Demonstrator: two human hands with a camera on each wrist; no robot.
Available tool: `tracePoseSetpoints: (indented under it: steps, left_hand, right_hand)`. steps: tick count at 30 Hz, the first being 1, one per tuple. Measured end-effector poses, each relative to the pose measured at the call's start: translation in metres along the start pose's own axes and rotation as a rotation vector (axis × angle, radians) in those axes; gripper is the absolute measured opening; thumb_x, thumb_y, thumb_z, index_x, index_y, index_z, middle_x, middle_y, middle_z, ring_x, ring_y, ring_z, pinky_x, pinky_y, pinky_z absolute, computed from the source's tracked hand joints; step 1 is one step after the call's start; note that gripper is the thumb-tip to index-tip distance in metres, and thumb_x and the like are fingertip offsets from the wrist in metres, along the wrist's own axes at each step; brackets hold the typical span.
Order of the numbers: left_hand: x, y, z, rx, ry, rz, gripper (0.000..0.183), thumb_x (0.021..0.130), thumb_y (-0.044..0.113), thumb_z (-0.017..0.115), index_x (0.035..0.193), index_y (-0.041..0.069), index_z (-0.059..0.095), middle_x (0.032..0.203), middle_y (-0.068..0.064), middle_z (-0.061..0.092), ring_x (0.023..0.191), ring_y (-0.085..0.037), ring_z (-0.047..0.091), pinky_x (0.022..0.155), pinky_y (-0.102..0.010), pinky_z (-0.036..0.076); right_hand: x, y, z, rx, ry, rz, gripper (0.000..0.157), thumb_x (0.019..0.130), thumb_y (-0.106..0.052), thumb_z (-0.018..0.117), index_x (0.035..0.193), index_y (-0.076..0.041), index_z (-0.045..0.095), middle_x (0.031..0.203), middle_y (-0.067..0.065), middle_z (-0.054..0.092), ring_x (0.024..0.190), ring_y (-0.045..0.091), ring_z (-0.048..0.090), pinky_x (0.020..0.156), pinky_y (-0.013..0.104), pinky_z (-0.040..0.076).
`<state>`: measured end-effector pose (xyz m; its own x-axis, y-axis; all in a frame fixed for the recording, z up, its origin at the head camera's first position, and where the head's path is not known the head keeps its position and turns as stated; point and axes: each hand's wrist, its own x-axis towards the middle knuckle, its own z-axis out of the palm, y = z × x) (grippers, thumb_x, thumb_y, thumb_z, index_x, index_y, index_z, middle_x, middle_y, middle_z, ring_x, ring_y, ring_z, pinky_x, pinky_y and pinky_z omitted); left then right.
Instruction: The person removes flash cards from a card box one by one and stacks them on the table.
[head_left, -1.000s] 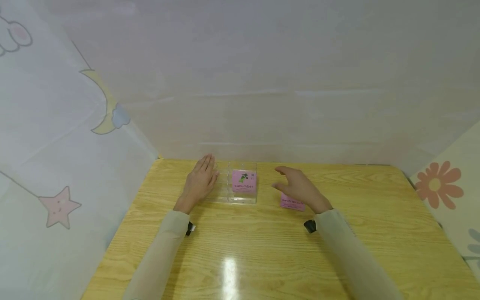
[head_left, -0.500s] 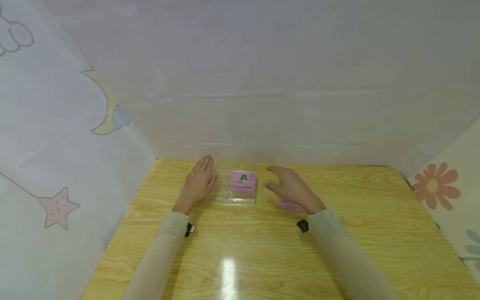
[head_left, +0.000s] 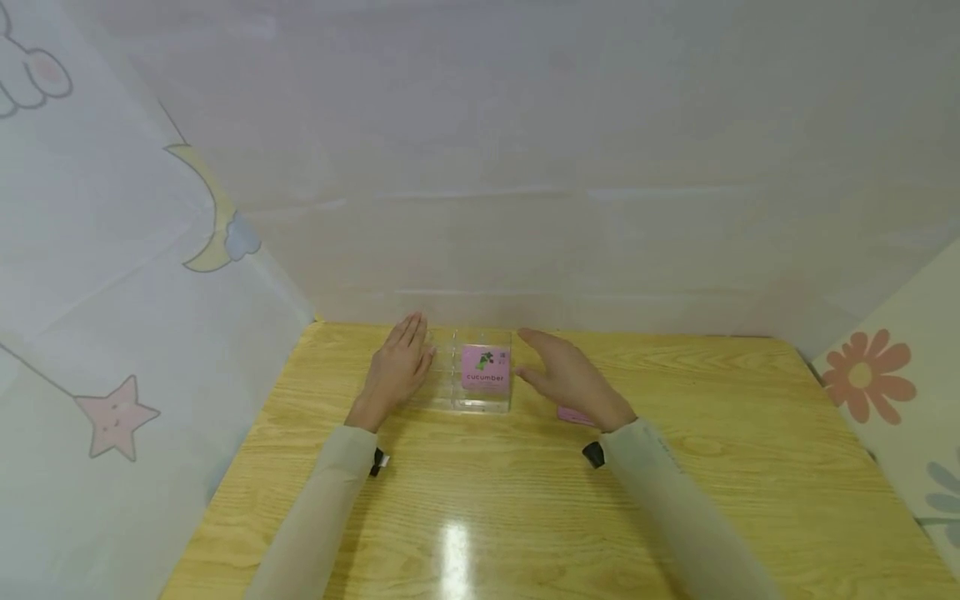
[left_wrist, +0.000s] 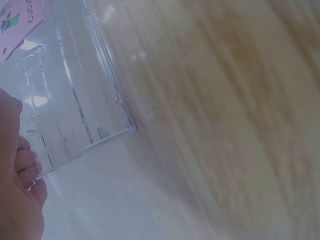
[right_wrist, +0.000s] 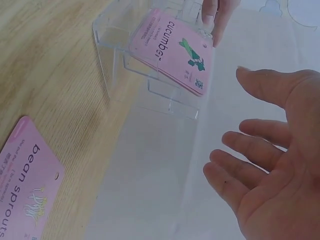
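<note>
A clear plastic box [head_left: 480, 406] with partitions stands near the table's back edge. Several pink cards lie stacked in its right compartment, a cucumber card [head_left: 486, 368] on top. My left hand [head_left: 396, 367] grips the box's left side; in the left wrist view its curled fingertips [left_wrist: 31, 167] are at the box's edge. Just right of the box, my right hand [head_left: 566, 375] holds nothing, thumb and fingers spread apart with the palm facing the box. A pink bean sprouts card [right_wrist: 32, 187] lies on the table beneath the right hand, mostly hidden by it in the head view.
The wood-grain table [head_left: 525, 517] meets a pale covered wall [head_left: 540, 208] right behind the box. A side wall [head_left: 135, 317] with moon and star drawings rises at left, and another [head_left: 922, 333] with a flower at right.
My right hand has moved left to the box's right side, now covering more of the bean sprouts card in the head view. The left hand keeps its place on the box.
</note>
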<state>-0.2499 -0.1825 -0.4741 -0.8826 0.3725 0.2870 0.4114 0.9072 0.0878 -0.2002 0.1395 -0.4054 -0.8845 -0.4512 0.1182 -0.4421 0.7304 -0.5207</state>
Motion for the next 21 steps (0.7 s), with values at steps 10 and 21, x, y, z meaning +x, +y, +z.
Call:
tracePoseSetpoints:
  steps: [10, 21]
  left_hand:
    - [0.001, 0.001, 0.000, -0.017, 0.030, 0.006, 0.058, 0.114, 0.031, 0.039, 0.159, -0.006, 0.038, 0.166, -0.023, 0.041, 0.156, -0.037, 0.040, 0.132, -0.046, 0.032]
    - [0.002, 0.002, -0.001, -0.012, 0.010, 0.006, 0.059, 0.116, 0.035, 0.031, 0.160, -0.004, 0.036, 0.168, -0.021, 0.038, 0.157, -0.036, 0.039, 0.133, -0.045, 0.030]
  right_hand:
    - [0.008, -0.007, 0.006, -0.066, -0.014, -0.018, 0.070, 0.101, -0.027, 0.072, 0.158, 0.001, 0.043, 0.165, 0.021, 0.044, 0.150, 0.041, 0.048, 0.124, 0.056, 0.043]
    - [0.016, -0.006, 0.014, -0.133, -0.021, -0.014, 0.071, 0.103, -0.033, 0.069, 0.157, 0.004, 0.043, 0.164, 0.023, 0.044, 0.154, 0.040, 0.042, 0.126, 0.055, 0.040]
